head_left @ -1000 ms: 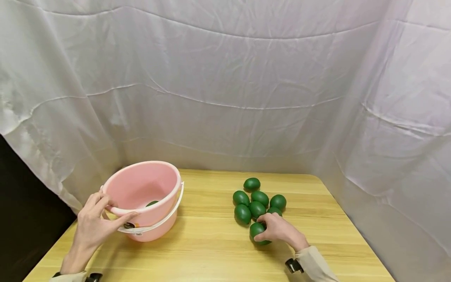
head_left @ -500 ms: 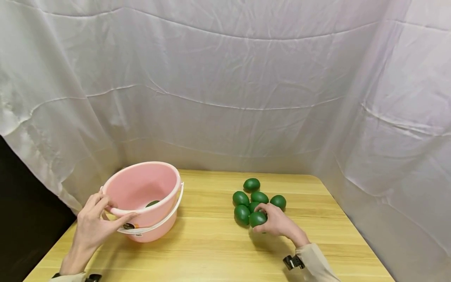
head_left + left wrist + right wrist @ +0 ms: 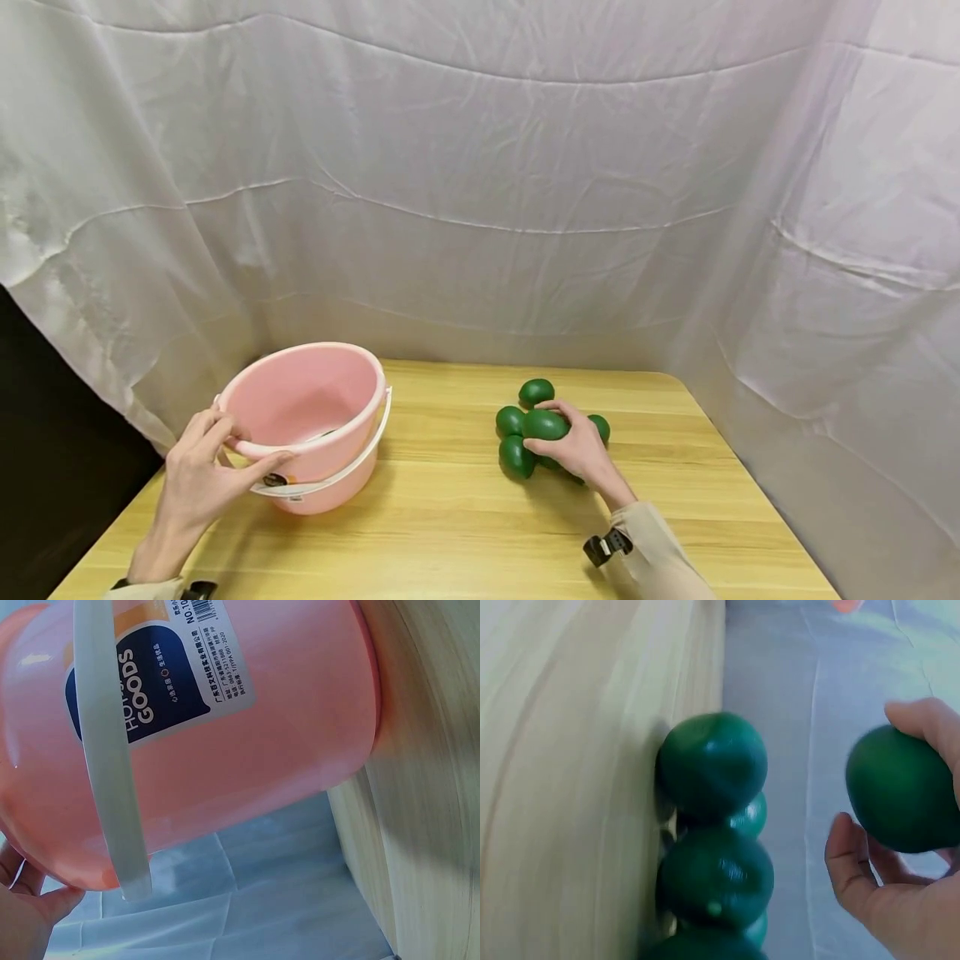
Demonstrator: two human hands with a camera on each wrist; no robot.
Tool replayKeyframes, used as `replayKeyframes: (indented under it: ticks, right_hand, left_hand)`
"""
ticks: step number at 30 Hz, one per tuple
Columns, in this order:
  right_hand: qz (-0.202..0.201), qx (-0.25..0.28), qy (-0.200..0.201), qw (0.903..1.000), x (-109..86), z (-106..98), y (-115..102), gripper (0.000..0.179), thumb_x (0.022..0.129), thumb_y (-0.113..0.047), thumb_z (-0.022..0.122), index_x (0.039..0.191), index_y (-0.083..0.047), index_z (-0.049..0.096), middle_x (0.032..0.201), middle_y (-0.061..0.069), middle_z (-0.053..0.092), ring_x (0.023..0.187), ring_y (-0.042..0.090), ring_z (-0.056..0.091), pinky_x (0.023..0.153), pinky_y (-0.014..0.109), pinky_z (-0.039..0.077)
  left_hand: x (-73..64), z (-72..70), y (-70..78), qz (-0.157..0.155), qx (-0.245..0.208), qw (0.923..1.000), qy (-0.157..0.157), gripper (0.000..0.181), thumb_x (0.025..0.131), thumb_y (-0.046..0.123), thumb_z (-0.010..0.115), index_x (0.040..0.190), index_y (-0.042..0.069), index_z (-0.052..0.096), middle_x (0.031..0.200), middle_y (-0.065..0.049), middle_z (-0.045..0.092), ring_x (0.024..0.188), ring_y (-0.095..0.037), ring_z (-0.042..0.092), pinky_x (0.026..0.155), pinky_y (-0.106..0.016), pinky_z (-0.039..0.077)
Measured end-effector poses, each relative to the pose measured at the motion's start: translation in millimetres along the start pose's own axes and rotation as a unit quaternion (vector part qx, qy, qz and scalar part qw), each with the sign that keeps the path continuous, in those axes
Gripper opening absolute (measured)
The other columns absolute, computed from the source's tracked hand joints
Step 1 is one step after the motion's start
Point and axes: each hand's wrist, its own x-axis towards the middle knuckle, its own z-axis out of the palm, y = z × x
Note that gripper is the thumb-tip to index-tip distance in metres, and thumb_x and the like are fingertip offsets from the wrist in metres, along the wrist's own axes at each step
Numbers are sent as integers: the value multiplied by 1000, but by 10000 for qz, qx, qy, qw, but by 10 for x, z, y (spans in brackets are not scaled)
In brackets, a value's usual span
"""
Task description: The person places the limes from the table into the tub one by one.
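A pink bucket stands at the left of the table, seen in the head view and close up in the left wrist view. My left hand grips its near left rim, thumb outside and fingers over the edge. My right hand holds a dark green egg-shaped fruit, pinched between thumb and fingers. In the right wrist view this fruit hangs clear of the table, beside other green fruits. Several like it lie in a cluster below, some hidden by my hand. A sliver of something dark shows inside the bucket.
The bucket's white handle hangs down along its near side. One green fruit lies behind the cluster. A grey-white curtain closes off the back and sides of the wooden table.
My right hand has lifted the green fruit off the near end of the cluster and carried it up and away from me, over the others. The left hand stays on the bucket.
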Motion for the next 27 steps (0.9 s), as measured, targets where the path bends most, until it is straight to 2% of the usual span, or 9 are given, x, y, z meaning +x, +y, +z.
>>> replayKeyframes:
  ticks: [2,10,14,18,21,24,27]
  right_hand:
    - [-8,272,49,9996,31,23,-31,59,73,-34,86,124,-29,58,121,5,59,98,25,61,76,38,53]
    - [-145,901,37,9958,127,144,-162,53,77,-25,84,123,-31,59,130,7,52,102,29,60,76,41,54]
    - [-184,1091,-92,9938,173,222,-230,53,78,-23,83,123,-33,58,126,8,55,101,28,61,76,41,55]
    - [-146,1267,-219,9916,215,314,-301,53,77,-18,82,122,-33,58,125,9,53,98,28,61,73,41,55]
    - [-138,1444,-319,9889,238,383,-353,53,78,-18,82,124,-30,58,123,11,53,94,27,62,73,44,55]
    - [-107,1654,-412,9853,259,451,-415,53,79,-25,82,126,-30,58,118,12,58,89,25,64,74,48,56]
    - [-89,1765,-427,9833,285,520,-483,54,79,-34,82,127,-30,59,110,12,63,82,24,68,72,45,57]
  left_hand:
    - [6,-4,-2,-26,-28,10000,-60,60,58,55,89,72,8,55,78,-2,46,102,6,42,104,-5,31]
    - [6,5,12,16,-18,10000,17,71,68,76,69,72,7,55,76,-2,46,108,0,48,112,-12,29]
    - [20,5,14,107,2,9999,74,69,67,73,72,72,7,55,76,-3,46,99,-7,49,111,-11,29]
    - [14,6,20,97,114,9998,103,64,61,64,84,71,8,54,78,-4,48,99,-24,54,95,-4,34]
    - [1,4,25,56,168,9998,72,64,60,63,85,71,8,54,80,-5,49,106,-36,54,89,-2,32]
    - [-10,3,25,17,124,9999,6,67,64,70,78,72,7,54,80,-6,49,108,-34,54,100,-2,30]
    - [-14,3,15,44,101,9999,-3,68,66,73,74,72,7,55,78,-4,48,105,-28,53,105,-4,29]
